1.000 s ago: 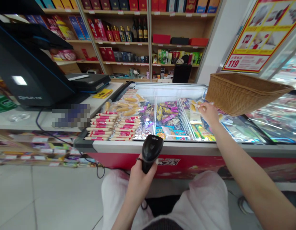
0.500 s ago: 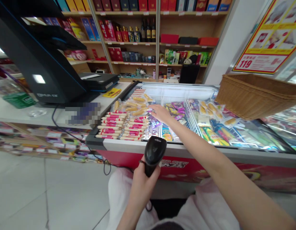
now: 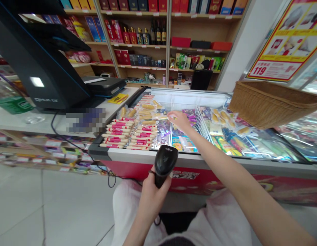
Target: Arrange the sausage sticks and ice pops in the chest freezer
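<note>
Shifted rightward, right grip (image 3: 178,121) pinches sausage packet (image 3: 161,118) extending left; left grip (image 3: 153,192) clasps scanner (image 3: 166,160).

A black plastic handheld scanner (image 3: 166,160) is gripped by the left hand (image 3: 153,194) before the near edge of a red-and-grey chest freezer (image 3: 132,155). The right hand (image 3: 179,120) is extended over it, fingertips at the right end of clear-wrapped, yellow rod-shaped pieces (image 3: 148,107); whether one is pinched cannot be told. Pale, red-banded sticks (image 3: 143,134) are stacked near left. A brown woven basket (image 3: 266,104) is seen at right.
</note>
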A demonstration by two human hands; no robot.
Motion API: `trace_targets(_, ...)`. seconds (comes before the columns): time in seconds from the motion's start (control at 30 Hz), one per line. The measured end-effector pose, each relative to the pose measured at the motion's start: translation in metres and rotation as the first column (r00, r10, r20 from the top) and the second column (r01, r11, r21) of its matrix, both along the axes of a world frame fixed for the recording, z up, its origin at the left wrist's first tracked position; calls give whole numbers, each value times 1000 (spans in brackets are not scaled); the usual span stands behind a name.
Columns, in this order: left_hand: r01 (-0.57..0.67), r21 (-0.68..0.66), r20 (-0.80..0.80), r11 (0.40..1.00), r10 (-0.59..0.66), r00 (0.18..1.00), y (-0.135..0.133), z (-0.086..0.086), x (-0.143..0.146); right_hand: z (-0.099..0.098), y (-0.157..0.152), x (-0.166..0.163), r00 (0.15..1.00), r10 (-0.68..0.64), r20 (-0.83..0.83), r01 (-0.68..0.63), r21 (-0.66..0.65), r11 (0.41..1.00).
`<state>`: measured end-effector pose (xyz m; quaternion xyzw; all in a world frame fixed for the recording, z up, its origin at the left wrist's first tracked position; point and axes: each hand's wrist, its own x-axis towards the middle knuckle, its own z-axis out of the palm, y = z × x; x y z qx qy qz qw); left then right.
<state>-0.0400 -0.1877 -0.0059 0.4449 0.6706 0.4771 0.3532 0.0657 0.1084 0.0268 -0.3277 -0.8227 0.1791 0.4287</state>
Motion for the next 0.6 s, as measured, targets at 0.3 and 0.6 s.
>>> trace_targets(0.3,-42,20,7,999,42,999,2,3,13,-7,-16,60,879,1,-476,-170,-312,935)
trace_targets(0.6,-33,12,4,999,33,999,7,5,21,-6,-30,66,820,-82,-566,-193,-410,891)
